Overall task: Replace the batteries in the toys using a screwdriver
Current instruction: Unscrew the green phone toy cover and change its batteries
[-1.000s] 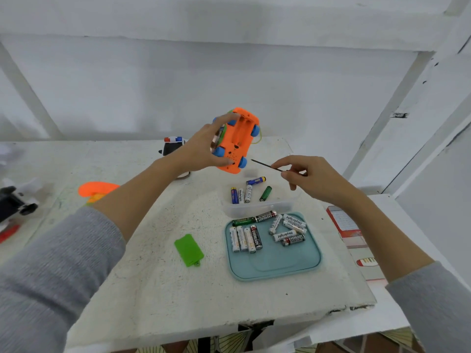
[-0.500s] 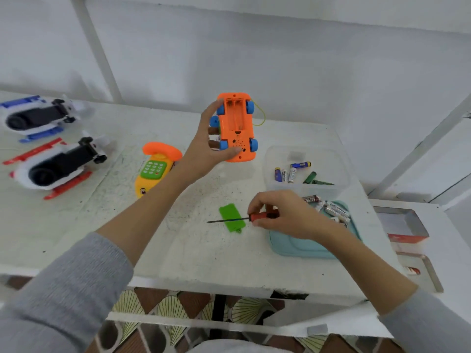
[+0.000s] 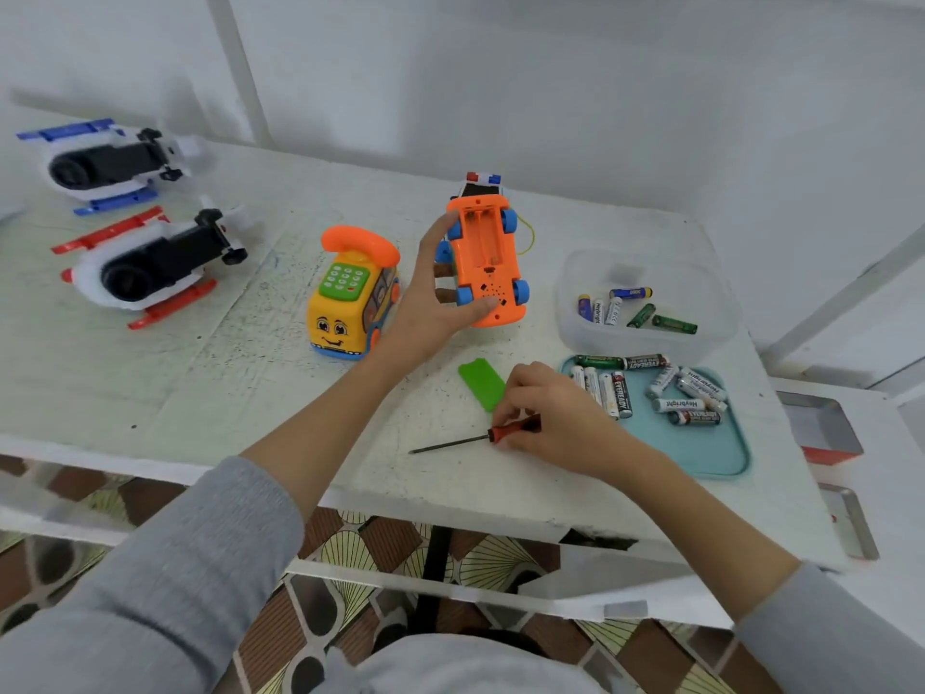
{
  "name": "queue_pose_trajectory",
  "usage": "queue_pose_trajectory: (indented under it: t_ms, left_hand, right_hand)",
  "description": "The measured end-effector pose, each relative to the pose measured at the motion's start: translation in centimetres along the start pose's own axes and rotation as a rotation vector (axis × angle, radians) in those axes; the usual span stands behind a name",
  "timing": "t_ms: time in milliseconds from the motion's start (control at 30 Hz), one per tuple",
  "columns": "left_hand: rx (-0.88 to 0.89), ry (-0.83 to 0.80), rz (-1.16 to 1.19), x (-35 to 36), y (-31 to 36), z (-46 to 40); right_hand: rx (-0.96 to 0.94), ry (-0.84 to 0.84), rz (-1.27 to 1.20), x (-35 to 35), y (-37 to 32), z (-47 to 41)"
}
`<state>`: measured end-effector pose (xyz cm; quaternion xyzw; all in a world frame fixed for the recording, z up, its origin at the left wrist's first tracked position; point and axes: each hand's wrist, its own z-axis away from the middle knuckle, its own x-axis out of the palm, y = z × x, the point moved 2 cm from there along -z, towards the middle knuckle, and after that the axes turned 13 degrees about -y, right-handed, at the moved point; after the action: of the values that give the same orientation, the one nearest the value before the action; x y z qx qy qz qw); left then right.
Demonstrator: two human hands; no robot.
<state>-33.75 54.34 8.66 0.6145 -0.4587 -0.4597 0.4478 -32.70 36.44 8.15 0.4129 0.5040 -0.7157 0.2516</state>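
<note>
My left hand (image 3: 429, 298) grips an orange toy car (image 3: 486, 265) with blue wheels, turned underside up above the table, its battery bay uncovered and empty. The green battery cover (image 3: 481, 383) lies flat on the table just below it. My right hand (image 3: 553, 415) pinches the red handle of a small screwdriver (image 3: 468, 440), which lies low against the table with its dark shaft pointing left. Several fresh batteries (image 3: 650, 393) lie on a teal tray (image 3: 711, 450) to the right. A clear tub (image 3: 645, 298) behind the tray holds several other batteries.
A yellow toy phone (image 3: 350, 298) with an orange handset stands left of the car. Two toy helicopters, one with blue skids (image 3: 107, 162) and one with red skids (image 3: 150, 265), lie at the far left. The table's front edge (image 3: 450, 513) runs close below my right hand.
My right hand has come down from beside the car to the table with the screwdriver, now pointing left. The view has swung left, bringing the phone and helicopters into sight.
</note>
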Motion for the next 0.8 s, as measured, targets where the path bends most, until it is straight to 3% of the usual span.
queue_pose_trajectory:
  t_ms: [200, 367, 533, 800]
  left_hand:
    - [-0.028, -0.031, 0.040, 0.4, -0.5, 0.1]
    - [-0.032, -0.062, 0.054, 0.6, -0.9, 0.2]
    - [-0.030, -0.097, 0.045, 0.7, -1.4, 0.0]
    - [0.001, -0.096, 0.054, 0.8, -1.8, 0.6]
  right_hand:
    - [0.015, 0.017, -0.038, -0.9, 0.1, 0.8]
    - [0.239, 0.160, -0.063, -4.6, 3.3, 3.7]
    - [0.418, 0.094, -0.020, -6.2, 6.5, 6.3]
    - [0.458, 0.019, -0.036, -5.5, 6.9, 6.3]
